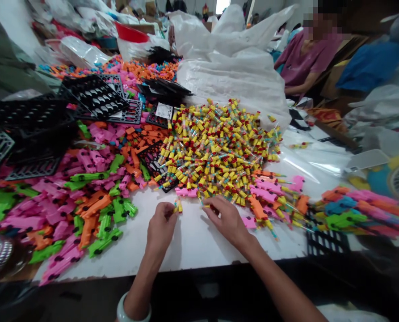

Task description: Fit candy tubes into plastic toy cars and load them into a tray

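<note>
My left hand [161, 226] is closed in a pinch on a small yellow-ended piece [178, 206] just above the white tabletop. It looks like one of the clear tubes with yellow and red ends from the pile [219, 147] straight ahead. To its right, my right hand [226, 219] has thumb and forefinger drawn together at another small yellow-ended tube [202, 202], at the pile's near edge. Its other fingers curl inward and partly hide the grip. A pink toy car [186, 191] lies just beyond the two hands.
Pink, green and orange toy cars [97, 208] are heaped at left, beneath black plastic trays [95, 96]. More cars [262, 201] with tubes lie at right, beside a black tray [326, 241]. A large translucent sack [229, 67] stands behind the pile. Another person [308, 62] sits back right.
</note>
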Motion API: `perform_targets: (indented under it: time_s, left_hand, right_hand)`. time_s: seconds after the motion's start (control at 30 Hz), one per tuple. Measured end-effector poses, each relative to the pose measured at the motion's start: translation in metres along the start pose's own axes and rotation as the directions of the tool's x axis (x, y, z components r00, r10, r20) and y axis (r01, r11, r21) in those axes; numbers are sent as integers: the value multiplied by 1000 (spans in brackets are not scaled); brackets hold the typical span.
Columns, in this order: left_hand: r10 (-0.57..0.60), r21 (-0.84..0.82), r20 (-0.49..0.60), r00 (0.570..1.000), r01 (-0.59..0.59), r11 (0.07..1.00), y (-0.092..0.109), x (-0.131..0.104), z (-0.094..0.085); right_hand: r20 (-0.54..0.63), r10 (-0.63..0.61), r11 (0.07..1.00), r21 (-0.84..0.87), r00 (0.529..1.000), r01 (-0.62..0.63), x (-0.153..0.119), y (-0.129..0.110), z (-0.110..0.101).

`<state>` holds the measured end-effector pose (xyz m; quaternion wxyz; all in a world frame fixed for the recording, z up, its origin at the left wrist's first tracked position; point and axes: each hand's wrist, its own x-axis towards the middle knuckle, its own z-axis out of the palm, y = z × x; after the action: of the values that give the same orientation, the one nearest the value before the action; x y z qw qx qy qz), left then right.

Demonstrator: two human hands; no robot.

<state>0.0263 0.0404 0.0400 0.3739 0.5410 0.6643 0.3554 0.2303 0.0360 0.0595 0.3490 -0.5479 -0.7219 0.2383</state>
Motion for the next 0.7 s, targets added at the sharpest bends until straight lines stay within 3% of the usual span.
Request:
perform_targets:
  time_s: [0.13, 0.23, 0.33, 0.47, 0.57, 0.7]
  left_hand:
    - [-1, -140, 68, 998, 10, 990, 2, -5, 5]
    - [-12, -68, 54, 998, 15, 998, 6, -9, 7]
    - [-32, 19, -17, 999, 32, 999, 7, -10, 3]
    - [-47, 32, -30, 998, 48, 998, 4, -6, -4]
    - [-69, 84, -34, 997, 72, 994, 1, -4, -7]
    - [-77, 111, -5, 997, 77, 991, 0, -4, -10]
  right_hand:
    - [-51, 50, 989, 142, 997, -42, -2, -3, -1]
    - [-24, 33, 988, 154, 999, -29, -1, -2, 8]
    - [30, -140, 990, -29, 990, 141, 4, 3, 22]
    - [179, -409, 836, -319, 895, 446, 19, 7, 39]
    - [243, -498, 746, -370, 833, 554, 28, 6, 46]
    - [273, -527, 740, -320, 805, 592, 27, 3, 46]
